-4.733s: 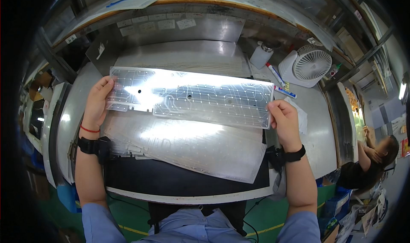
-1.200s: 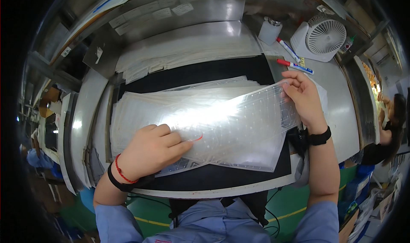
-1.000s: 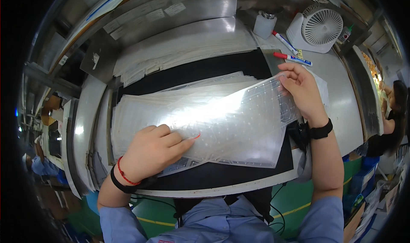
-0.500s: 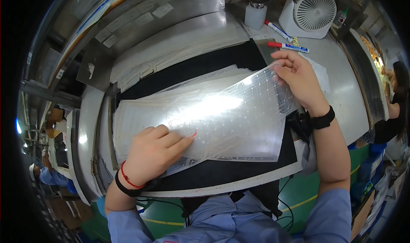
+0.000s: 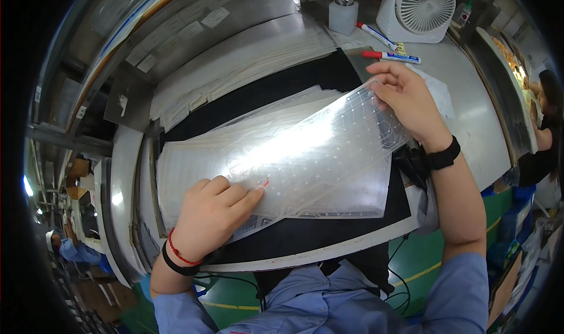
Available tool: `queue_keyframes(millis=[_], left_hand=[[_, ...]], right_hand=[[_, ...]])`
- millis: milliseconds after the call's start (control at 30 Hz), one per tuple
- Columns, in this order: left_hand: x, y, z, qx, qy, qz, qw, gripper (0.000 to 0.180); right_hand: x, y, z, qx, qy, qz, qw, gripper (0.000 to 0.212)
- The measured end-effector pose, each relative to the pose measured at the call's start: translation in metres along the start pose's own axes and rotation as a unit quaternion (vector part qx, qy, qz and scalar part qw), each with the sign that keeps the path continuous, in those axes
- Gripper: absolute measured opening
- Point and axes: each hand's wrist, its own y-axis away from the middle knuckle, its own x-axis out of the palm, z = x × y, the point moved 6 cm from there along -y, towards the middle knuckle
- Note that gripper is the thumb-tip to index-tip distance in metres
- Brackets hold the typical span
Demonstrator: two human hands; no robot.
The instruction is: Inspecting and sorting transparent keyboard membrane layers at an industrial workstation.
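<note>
A clear, thin plastic sheet (image 5: 329, 140) with a printed pattern of lines and dots lies slanted over a stack of similar sheets (image 5: 194, 158). Bright glare washes out part of it. My right hand (image 5: 402, 93) pinches its upper right corner between thumb and fingers, lifted off the stack. At its lower left end my left hand (image 5: 214, 213) is closed, knuckles up, with the thumb hidden. A small red mark (image 5: 266, 183) shows beside the left index fingertip. Under the stack lies a black mat (image 5: 305, 237).
Behind lies another sheet pile (image 5: 235, 64). Two markers (image 5: 390, 57), a white bottle (image 5: 343, 16) and a white fan (image 5: 420, 14) stand or lie at the back right. A black object with a strap (image 5: 411, 164) is beside my right wrist. Another person (image 5: 543, 120) sits far right.
My right hand keeps its pinch and the sheet's tilt shifts slightly, so the glare spreads along it. My left hand stays at the lower left end. The whole view has shifted a little.
</note>
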Motion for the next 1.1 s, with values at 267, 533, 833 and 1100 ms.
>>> queue_keyframes(millis=[267, 533, 833, 1100], left_hand=[[0.0036, 0.0018, -0.0007, -0.001, 0.004, 0.03, 1.0, 0.04], [0.0001, -0.0043, -0.0055, -0.011, 0.012, -0.008, 1.0, 0.033], [0.0005, -0.0054, -0.0063, -0.021, 0.005, -0.005, 1.0, 0.032], [0.002, -0.0057, -0.0063, -0.028, 0.003, -0.006, 1.0, 0.03]], right_hand=[[-0.0013, 0.0009, -0.0002, -0.004, -0.007, 0.003, 1.0, 0.031], [-0.0016, 0.0002, -0.0025, -0.008, 0.012, 0.004, 1.0, 0.031], [-0.0012, -0.0002, -0.0032, -0.008, 0.005, 0.006, 1.0, 0.031], [-0.001, -0.001, -0.004, -0.004, 0.015, 0.007, 1.0, 0.03]])
